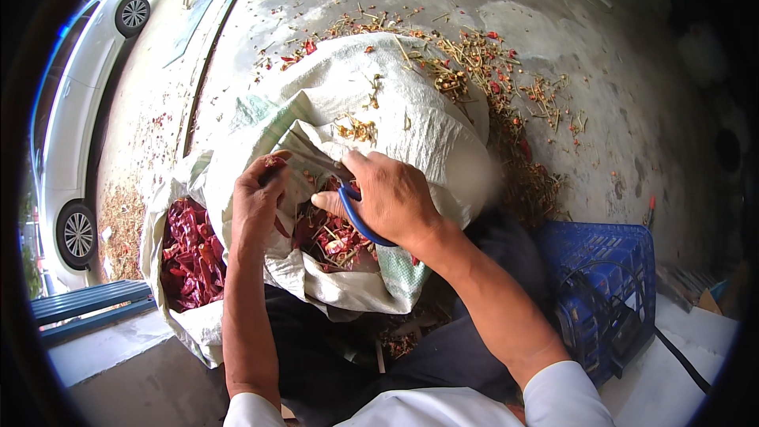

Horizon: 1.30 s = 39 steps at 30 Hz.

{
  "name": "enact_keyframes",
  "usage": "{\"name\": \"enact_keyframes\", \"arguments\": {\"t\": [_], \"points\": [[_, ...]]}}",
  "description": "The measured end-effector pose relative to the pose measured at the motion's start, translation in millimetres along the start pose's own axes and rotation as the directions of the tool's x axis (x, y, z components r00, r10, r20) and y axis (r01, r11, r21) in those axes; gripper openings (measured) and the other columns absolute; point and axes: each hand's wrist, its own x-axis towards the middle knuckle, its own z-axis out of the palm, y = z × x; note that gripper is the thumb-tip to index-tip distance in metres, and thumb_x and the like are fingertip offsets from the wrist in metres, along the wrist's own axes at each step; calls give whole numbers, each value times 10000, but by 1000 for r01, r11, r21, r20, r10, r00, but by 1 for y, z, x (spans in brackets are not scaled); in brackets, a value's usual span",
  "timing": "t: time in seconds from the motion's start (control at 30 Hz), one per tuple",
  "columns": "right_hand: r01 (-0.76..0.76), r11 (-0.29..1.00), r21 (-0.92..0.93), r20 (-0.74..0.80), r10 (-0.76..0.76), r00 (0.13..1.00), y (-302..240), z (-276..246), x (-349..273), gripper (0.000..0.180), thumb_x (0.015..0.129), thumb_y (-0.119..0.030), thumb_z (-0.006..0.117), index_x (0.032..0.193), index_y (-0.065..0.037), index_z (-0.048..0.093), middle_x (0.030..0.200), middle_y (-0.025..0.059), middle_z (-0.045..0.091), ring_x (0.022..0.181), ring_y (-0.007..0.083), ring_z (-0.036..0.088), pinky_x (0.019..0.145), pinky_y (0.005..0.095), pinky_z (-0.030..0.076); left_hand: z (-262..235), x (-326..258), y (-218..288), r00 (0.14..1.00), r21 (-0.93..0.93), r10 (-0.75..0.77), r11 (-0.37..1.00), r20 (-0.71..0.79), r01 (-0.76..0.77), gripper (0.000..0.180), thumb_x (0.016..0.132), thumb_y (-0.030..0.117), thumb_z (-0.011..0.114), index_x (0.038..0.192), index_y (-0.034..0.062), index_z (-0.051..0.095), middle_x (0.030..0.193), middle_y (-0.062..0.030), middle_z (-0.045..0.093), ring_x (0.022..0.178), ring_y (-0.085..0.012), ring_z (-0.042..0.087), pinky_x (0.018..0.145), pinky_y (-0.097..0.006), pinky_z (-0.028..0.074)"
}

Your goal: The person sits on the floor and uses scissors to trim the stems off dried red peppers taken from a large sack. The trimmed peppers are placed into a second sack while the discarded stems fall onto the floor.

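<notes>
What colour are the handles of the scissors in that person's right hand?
Blue. The scissors handle loops show under the right hand in the head view.

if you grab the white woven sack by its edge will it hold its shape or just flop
The white woven sack would probably flop: its cloth already lies creased and folded. It looks light, holding dried red chillies. Tipped, those would likely spill.

Dark red dried chillies (190, 257) in a white woven sack (411, 122), blue-handled scissors (357, 220), a bright blue plastic crate (605, 285), grey concrete floor (617, 111) speckled with red and tan-green stems (482, 63), white car (75, 126) nearby.
</notes>
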Motion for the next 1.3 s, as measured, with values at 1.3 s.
{"name": "enact_keyframes", "arguments": {"t": [1.3], "points": [[86, 977, -194, 2, -87, 996, 0, 10, -3, 441, 819, -455, 748, 891, -46, 601, 731, 181, 613, 713, 359, 677, 624, 451, 539, 4, -4, 16, 995, -94, -71, 993, 73, 78, 153, 977, 120, 594, 1018, -7, 669, 673, 52, 522, 527, -28, 409, 481, -199, 312]]}}
